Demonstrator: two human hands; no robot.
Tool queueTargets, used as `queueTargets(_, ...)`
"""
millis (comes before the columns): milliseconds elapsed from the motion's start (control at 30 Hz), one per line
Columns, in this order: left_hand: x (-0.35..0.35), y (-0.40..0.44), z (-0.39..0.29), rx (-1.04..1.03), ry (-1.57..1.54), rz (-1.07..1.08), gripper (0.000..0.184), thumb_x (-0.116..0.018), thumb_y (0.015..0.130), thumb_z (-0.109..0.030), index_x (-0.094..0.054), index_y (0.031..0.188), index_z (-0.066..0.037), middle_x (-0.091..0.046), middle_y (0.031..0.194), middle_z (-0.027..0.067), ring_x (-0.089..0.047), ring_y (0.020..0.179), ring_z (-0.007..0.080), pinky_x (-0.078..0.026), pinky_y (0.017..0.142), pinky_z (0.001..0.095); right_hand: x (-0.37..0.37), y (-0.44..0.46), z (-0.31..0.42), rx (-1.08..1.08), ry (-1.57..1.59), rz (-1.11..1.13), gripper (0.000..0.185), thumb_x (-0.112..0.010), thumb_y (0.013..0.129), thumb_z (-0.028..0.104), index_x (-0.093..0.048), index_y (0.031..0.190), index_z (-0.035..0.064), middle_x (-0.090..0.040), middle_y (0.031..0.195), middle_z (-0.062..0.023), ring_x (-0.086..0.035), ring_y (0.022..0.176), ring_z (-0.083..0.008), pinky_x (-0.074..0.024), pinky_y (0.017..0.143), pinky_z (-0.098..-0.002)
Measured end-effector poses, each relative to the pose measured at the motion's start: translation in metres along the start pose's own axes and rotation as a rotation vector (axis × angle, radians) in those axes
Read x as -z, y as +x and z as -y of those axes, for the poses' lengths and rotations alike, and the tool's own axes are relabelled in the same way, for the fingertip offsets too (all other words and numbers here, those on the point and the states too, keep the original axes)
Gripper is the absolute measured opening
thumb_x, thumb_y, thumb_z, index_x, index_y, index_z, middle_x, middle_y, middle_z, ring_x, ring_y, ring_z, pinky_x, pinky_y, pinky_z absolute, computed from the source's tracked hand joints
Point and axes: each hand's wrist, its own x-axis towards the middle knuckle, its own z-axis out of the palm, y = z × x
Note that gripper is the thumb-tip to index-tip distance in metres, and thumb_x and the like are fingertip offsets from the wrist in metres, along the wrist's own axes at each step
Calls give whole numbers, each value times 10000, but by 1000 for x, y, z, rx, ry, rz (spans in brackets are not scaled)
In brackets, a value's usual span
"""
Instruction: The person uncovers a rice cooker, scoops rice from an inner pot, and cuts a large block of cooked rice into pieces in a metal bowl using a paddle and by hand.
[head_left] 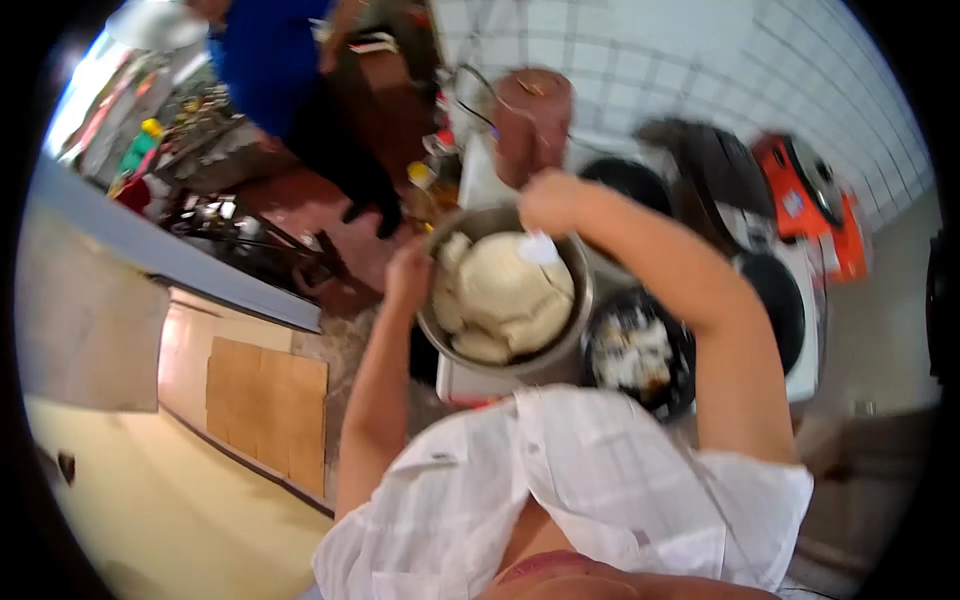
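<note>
A round metal pot (pixel 583 318) stands on the white counter, filled with a pale, dough-like mass (pixel 505 285) that is split into one large lump and smaller pieces. My left hand (pixel 408 275) is closed on the pot's left rim. Above the far right side of the rim, my right hand (pixel 548 205) is closed, with a white flat-ended utensil (pixel 538 249) reaching from it to the top of the mass. Its handle is hidden in my blurred fingers.
Right of the pot sits a dark bowl (pixel 642 355) with white pieces. A reddish-brown jug (pixel 532 120), dark containers (pixel 772 310) and an orange box (pixel 800 190) crowd the white counter (pixel 480 383). Beyond, at upper left, a person in blue (pixel 270 65) stands near clutter.
</note>
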Motion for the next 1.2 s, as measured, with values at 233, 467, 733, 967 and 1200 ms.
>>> queueTargets(233, 6, 0, -17, 85, 67, 66, 365, -578, 827, -132, -569, 1184, -57, -607, 1083, 177, -588, 971, 328, -461, 831, 393, -14, 6, 5, 51, -17, -12, 161, -564, 705, 180, -705, 727, 105, -678, 764, -97, -657, 724, -281, -501, 616, -412)
queueTargets(467, 3, 0, -14, -13, -55, 33, 365, -551, 817, -139, -557, 1169, -43, -583, 1063, 215, -521, 1038, 387, -422, 877, 440, -20, 19, 12, -58, -71, 56, 147, -595, 674, 164, -707, 747, 100, -678, 782, -104, -656, 750, -293, -508, 633, -408)
queueTargets(733, 18, 2, -34, 46, -54, 64, 343, -537, 829, -124, -567, 1164, -59, -596, 1069, 194, -530, 1038, 377, -433, 857, 418, -42, 25, -5, -12, 80, -12, 190, -702, 533, 168, -671, 712, 110, -642, 706, -113, -631, 717, -318, -486, 616, -425)
queueTargets(967, 0, 2, -16, -135, 91, 20, 279, -523, 822, -165, -621, 1050, -38, -604, 1009, 218, -545, 997, 385, -435, 852, 448, -68, 23, -18, -34, 127, 14, 192, -666, 661, 189, -681, 848, 149, -668, 836, -94, -638, 819, -301, -498, 696, -429)
queueTargets(1200, 27, -12, -46, 139, -103, 84, 329, -496, 831, -131, -583, 1142, -69, -619, 1063, 172, -563, 1017, 353, -443, 862, 422, -60, 9, -2, -128, 192, 34, 247, -722, 626, 297, -670, 814, 145, -661, 785, -69, -631, 758, -273, -484, 641, -398)
